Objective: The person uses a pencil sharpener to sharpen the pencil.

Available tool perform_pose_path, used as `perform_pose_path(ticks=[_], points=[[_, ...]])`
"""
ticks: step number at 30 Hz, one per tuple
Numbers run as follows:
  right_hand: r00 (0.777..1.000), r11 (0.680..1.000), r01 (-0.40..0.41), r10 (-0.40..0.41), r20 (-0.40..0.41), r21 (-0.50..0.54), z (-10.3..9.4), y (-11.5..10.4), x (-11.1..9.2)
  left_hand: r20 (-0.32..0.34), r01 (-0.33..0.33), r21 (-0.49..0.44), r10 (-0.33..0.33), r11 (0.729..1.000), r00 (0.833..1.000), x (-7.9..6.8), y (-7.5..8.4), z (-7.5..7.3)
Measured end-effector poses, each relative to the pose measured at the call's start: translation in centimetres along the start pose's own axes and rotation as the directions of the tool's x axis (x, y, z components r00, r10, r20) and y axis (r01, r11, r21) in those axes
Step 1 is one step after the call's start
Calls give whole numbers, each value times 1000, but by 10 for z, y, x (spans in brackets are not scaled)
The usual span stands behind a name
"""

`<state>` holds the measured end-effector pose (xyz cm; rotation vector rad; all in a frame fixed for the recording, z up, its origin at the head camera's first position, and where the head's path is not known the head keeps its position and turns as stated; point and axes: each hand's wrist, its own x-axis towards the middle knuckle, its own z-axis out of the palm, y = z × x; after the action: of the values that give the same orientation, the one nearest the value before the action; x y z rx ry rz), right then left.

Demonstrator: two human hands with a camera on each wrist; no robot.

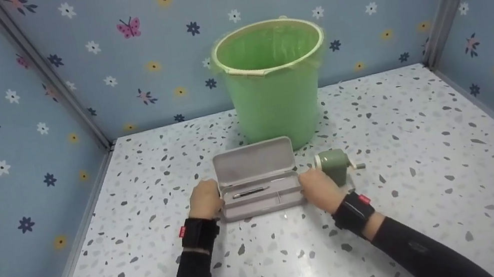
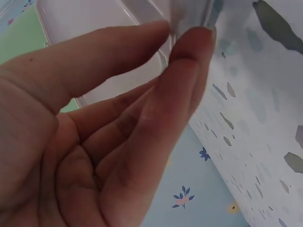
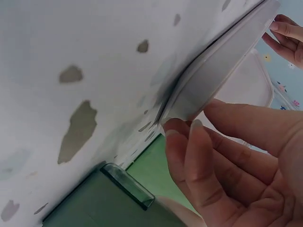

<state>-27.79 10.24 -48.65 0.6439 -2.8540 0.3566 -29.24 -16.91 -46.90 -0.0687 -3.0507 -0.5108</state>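
A pale grey-pink pencil case lies on the table with its lid raised at the back. A short dark pencil rests in its rear compartment; a divider splits the front one. My left hand pinches the case's left end between thumb and fingers. At the right end, my right hand pinches the rim, its thumb on the inner side in the right wrist view. Close beside that hand stands a green crank pencil sharpener, partly hidden by it.
Behind the case, a green bucket with a bag liner stands near the back wall. Flower-patterned panels enclose the speckled white table on the left, back and right.
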Motion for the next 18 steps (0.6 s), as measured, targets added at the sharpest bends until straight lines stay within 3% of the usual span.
perform_pose_path(ticks=[12,16,18], points=[[1000,998,21,-21,6,62,6,-19,10,21,27,18,-27,999,999,2,-20,-6],[1000,994,27,-29,10,111,1,-15,10,26,48,30,-49,998,998,1,-19,-9],[999,989,43,-44,2,138,-6,-11,10,-8,56,39,-55,998,998,0,-14,-12]])
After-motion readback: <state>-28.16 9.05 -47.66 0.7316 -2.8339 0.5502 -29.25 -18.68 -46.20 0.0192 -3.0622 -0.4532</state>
